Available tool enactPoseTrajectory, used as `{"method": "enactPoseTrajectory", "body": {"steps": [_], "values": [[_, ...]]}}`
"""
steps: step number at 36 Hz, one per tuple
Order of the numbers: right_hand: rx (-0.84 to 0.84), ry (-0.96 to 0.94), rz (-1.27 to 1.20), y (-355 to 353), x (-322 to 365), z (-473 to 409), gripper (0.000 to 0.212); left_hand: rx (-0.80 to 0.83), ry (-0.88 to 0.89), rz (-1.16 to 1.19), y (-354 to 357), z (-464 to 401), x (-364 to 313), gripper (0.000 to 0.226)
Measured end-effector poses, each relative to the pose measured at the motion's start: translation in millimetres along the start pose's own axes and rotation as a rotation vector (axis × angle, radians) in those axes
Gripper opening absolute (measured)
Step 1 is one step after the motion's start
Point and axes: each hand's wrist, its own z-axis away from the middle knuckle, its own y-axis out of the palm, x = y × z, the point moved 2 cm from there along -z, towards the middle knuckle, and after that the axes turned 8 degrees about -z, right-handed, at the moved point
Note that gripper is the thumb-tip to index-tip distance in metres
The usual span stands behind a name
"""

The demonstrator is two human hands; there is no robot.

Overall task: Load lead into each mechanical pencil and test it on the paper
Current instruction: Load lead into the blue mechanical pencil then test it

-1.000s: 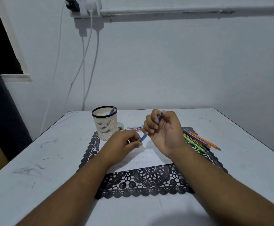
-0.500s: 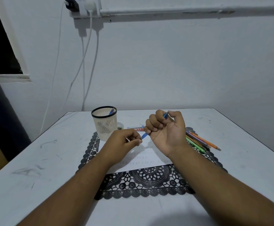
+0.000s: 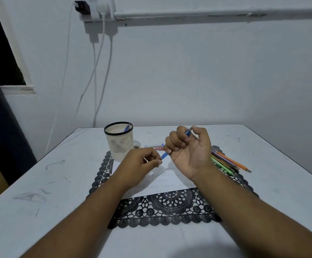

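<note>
The right hand (image 3: 188,149) has its grip curled round a blue mechanical pencil (image 3: 188,131), held above the paper (image 3: 162,190). Just below that grip, the left hand (image 3: 142,164) pinches at the pencil's lower end; whether a lead sits between those fingertips is too fine to tell. Judging by 1 pencil in the cup (image 3: 119,141) and faint marks on the paper, some are done. The coloured pencils (image 3: 227,161) right of the grip look still to load.

Both forearms reach forward, hands raised. Right hand (image 3: 189,149) palm-up, fingers (image 3: 173,141) curled in grip. Left hand (image 3: 139,162) palm-down, fingertips pinched together beside right.
</note>
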Motion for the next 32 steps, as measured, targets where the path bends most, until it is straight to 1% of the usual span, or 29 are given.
{"method": "enactPoseTrajectory", "body": {"steps": [3, 11, 23, 32], "values": [[-0.001, 0.002, -0.001, -0.2, 0.3, 0.0, 0.032, -0.001, 0.0, 0.001, -0.4, 0.2, -0.1, 0.007], [-0.037, 0.017, -0.051, -0.8, -1.0, 0.3, 0.037, 0.003, -0.01, 0.011, -0.5, 0.7, 0.1, 0.007], [-0.192, 0.003, -0.22, -4.9, 6.1, 2.0, 0.035, 0.017, -0.056, 0.145, -2.0, 1.9, -0.7, 0.01], [-0.206, -0.003, -0.207, -4.8, 6.3, 2.1, 0.033, 0.009, -0.053, 0.148, -2.4, 2.3, -1.6, 0.01]]}}
